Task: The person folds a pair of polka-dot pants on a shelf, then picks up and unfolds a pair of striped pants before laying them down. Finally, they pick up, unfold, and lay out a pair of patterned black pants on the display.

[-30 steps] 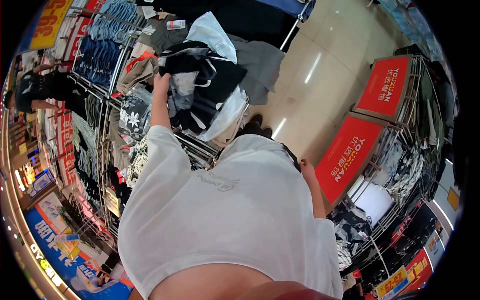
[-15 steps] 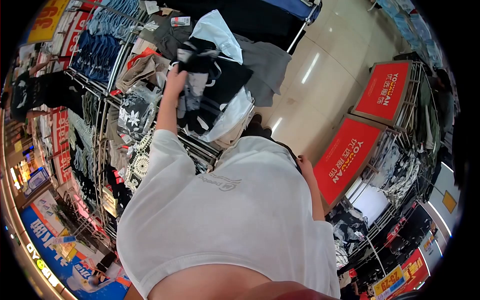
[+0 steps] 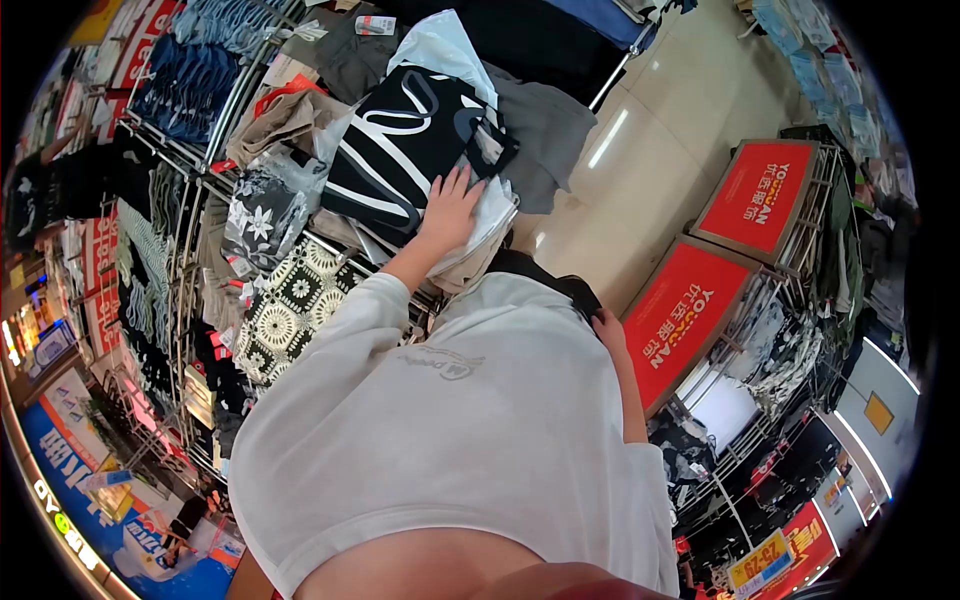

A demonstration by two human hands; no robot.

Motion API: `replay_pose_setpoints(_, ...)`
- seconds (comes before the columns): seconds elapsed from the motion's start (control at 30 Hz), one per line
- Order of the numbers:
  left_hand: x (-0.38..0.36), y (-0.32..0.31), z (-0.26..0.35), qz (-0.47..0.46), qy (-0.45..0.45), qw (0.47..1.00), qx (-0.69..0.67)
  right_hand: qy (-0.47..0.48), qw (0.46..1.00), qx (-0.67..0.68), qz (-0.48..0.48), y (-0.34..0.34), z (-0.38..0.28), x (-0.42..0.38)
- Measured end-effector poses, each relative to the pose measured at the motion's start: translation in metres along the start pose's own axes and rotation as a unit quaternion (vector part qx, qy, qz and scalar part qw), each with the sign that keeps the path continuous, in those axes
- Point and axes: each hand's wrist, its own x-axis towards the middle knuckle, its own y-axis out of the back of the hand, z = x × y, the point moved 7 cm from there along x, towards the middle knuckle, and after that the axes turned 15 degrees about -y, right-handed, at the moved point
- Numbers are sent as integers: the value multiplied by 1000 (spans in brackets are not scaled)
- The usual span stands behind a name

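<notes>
My left hand [image 3: 450, 210] lies spread, palm down, on the near right part of a black garment [image 3: 390, 145] with bold white and grey line patterns. Clear plastic and a light blue-white bag [image 3: 445, 45] lie under and behind that garment, on a pile of folded clothes. By the garment's right edge is a crumpled black and grey piece [image 3: 490, 145]. My right hand [image 3: 604, 325] is at my right hip, by a dark strap or bag; its fingers are partly hidden.
Patterned clothes [image 3: 290, 310] and beige folded ones [image 3: 285, 125] lie left of the pile. Metal racks of jeans [image 3: 185, 95] stand further left, near a person in black [image 3: 75, 190]. Red signs [image 3: 685, 305] front racks at the right, across a tiled floor [image 3: 640, 150].
My left hand has moved right and nearer me and has opened. The dark cloth it held is out of it, and the black garment's white-lined pattern now shows flat.
</notes>
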Motion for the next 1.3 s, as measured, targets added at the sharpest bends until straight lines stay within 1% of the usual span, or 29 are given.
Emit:
replay_pose_setpoints(0.13,-4,7,-10,10,-5,1000,-5,21,999,-30,10,6,-9,1)
replay_pose_setpoints(0.23,-7,26,-21,32,26,998,39,42,999,-31,15,10,-12,6)
replay_pose_setpoints(0.3,-12,46,-32,107,53,990,74,41,998,-37,13,14,-17,5)
replay_pose_setpoints(0.33,-15,53,-39,118,75,986,87,38,998,-40,9,14,-20,4)
replay_pose_setpoints(0.37,-18,63,-45,123,111,980,111,39,998,-41,10,13,-18,6)
replay_pose_setpoints(0.43,-24,62,-65,96,149,977,122,57,997,-39,15,12,-18,11)
replay_pose_setpoints(0.5,-26,61,-80,103,146,973,146,59,997,-44,15,12,-20,12)
replay_pose_setpoints(0.57,-24,57,-97,114,140,977,116,62,997,-50,15,13,-22,13)
replay_pose_setpoints(0.6,-22,71,-102,164,145,969,115,62,997,-53,15,13,-22,14)
replay_pose_setpoints(0.63,-18,81,-109,165,146,968,116,63,996,-55,15,13,-22,15)
replay_pose_setpoints(0.67,-22,88,-132,190,240,952,-11,64,996,-55,16,12,-23,15)
replay_pose_setpoints(0.7,-29,85,-155,210,327,911,-138,65,996,-54,18,12,-22,16)
replay_pose_setpoints(0.73,-36,74,-185,264,352,866,-239,65,996,-53,19,11,-20,16)
replay_pose_setpoints(0.77,-47,62,-210,314,370,807,-336,67,996,-53,20,9,-17,20)
replay_pose_setpoints(0.8,-53,68,-213,327,396,741,-434,70,996,-54,17,6,-14,24)
replay_pose_setpoints(0.83,-59,73,-222,344,390,742,-423,73,996,-51,14,2,-11,27)
replay_pose_setpoints(0.87,-65,71,-228,341,405,708,-467,67,997,-41,18,-3,-10,29)
replay_pose_setpoints(0.9,-75,39,-265,322,411,699,-489,67,996,-57,18,-5,-10,27)
replay_pose_setpoints(0.93,-67,64,-236,351,401,651,-540,63,995,-73,22,-1,-7,25)
replay_pose_setpoints(0.97,-62,64,-229,362,379,615,-589,54,996,-70,14,0,-6,23)
replay_pose_setpoints(1.0,-65,52,-240,358,372,614,-597,60,996,-59,33,4,-7,20)
replay_pose_setpoints(1.03,-64,60,-228,354,367,611,-606,69,995,-50,47,5,-10,17)
replay_pose_setpoints(1.1,-71,44,-245,330,354,634,-603,65,996,-29,48,3,-20,10)
replay_pose_setpoints(1.13,-79,53,-240,306,446,640,-547,55,997,-9,56,4,-17,8)
replay_pose_setpoints(1.17,-83,66,-218,263,520,647,-492,63,997,-19,38,0,-19,8)
replay_pose_setpoints(1.2,-80,73,-201,264,505,632,-526,68,996,-29,43,-12,-11,15)
replay_pose_setpoints(1.23,-78,72,-201,227,508,652,-516,57,997,-35,35,-18,-3,16)
replay_pose_setpoints(1.27,-67,62,-204,193,442,643,-596,46,997,-37,43,-9,-9,0)
replay_pose_setpoints(1.3,-47,58,-197,211,368,651,-629,12,999,-16,37,-13,5,9)
